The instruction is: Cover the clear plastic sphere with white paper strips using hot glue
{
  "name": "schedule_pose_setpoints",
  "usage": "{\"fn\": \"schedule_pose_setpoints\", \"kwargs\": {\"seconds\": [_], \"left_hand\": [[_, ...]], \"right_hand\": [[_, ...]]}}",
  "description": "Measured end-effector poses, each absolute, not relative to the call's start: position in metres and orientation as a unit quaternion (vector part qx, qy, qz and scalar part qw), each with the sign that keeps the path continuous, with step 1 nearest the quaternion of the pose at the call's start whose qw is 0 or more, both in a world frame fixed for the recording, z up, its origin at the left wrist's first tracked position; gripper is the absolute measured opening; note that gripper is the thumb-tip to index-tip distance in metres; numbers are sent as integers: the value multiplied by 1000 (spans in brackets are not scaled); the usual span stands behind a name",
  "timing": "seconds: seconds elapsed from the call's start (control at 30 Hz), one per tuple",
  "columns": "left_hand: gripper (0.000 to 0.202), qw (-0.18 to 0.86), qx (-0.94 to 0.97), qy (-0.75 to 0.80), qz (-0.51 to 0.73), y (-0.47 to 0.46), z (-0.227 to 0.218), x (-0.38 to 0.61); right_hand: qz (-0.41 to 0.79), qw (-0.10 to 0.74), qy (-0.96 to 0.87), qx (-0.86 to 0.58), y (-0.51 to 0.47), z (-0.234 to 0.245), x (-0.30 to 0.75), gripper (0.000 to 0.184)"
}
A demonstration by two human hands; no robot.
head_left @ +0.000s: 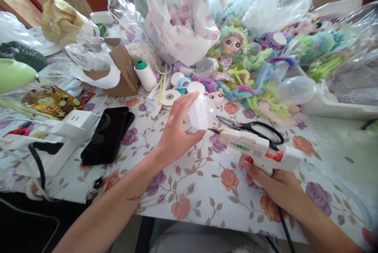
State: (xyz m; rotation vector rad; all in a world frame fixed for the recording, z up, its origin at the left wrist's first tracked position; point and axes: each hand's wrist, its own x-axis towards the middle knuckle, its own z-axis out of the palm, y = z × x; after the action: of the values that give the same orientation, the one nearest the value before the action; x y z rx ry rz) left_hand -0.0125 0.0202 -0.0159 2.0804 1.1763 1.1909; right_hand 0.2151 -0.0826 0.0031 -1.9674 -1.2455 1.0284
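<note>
Your left hand (174,129) grasps clear ball (203,112); your right hand (273,184) grips glue gun (246,143), nozzle (215,130) pointing left, just beside ball and thumb (195,137).

I see room over the tabletop (203,178) to the near left of the glue gun (245,143); scissors (242,126) obstruct its far side, the left hand (174,135) its tip.

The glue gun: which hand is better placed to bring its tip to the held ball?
Probably the right hand: it grips the glue gun, whose tip points toward the clear ball held by the left hand.
</note>
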Motion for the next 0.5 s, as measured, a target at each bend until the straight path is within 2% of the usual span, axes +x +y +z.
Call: {"fn": "schedule_pose_setpoints", "kwargs": {"seconds": [0.2,0.33,0.4,0.5], "left_hand": [[80,253,732,439,456,24,-20,-15],[81,319,684,423,502,29,-19,-13],[85,348,655,427,517,31,-17,-11],[88,336,639,461,516,31,-14,-10]], "right_hand": [[389,288,-470,-738,-80,-3,220,31],[422,303,-474,-711,-75,-13,232,34],[401,323,-468,-718,-70,-15,244,36],[321,385,-431,-750,-65,-7,270,39]]}}
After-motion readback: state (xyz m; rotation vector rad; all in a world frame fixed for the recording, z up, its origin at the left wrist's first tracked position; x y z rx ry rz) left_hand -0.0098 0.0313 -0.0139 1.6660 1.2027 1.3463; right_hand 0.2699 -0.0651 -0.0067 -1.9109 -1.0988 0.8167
